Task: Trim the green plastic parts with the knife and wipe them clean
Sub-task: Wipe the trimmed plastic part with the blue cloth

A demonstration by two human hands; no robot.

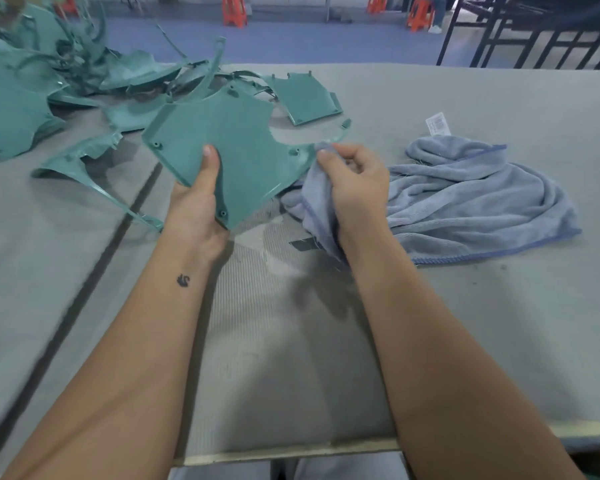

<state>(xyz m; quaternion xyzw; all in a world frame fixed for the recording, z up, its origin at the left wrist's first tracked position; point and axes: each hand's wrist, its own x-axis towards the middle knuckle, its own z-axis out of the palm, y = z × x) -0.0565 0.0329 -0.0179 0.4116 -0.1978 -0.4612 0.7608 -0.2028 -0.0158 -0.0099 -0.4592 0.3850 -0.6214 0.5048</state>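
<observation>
The left hand (201, 199) grips the green plastic part (222, 147) above the table (465, 323), thumb on top. The right hand (355, 181) pinches the blue cloth (471, 202) against the part's right edge. The thin right arm of the part could bend or snap if rubbed hard. The part's long side runs left to right, and its point faces the person.

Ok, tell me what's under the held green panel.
Under the panel are the left hand's fingers, hidden; only its thumb shows on top. The grey table lies below, and the cloth in the right hand meets the panel's right edge.
</observation>
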